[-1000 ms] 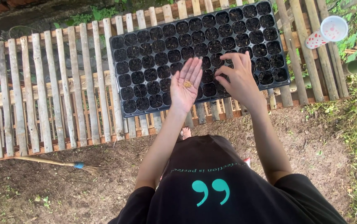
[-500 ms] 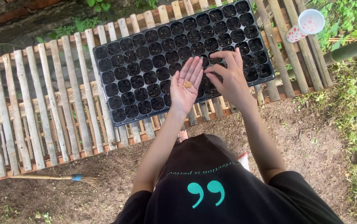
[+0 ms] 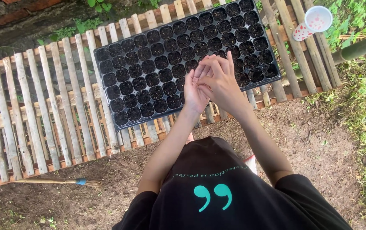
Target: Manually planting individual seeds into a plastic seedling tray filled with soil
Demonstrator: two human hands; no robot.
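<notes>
The left hand (image 3: pixel 193 91) lies palm-up, open, over the black seedling tray (image 3: pixel 149 72) on the slatted tabletop (image 3: pixel 42 106); the right hand (image 3: pixel 220 81) covers that palm, fingertips pinched, contents hidden

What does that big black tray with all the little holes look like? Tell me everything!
The black seed tray looks like thin plastic, a rectangle made of many small square cups in rows. Each cup holds dark soil. It lies flat but turned at a slant on a bench of pale wooden slats. The person's left hand and right hand are over its near edge, hiding some cups.
</notes>
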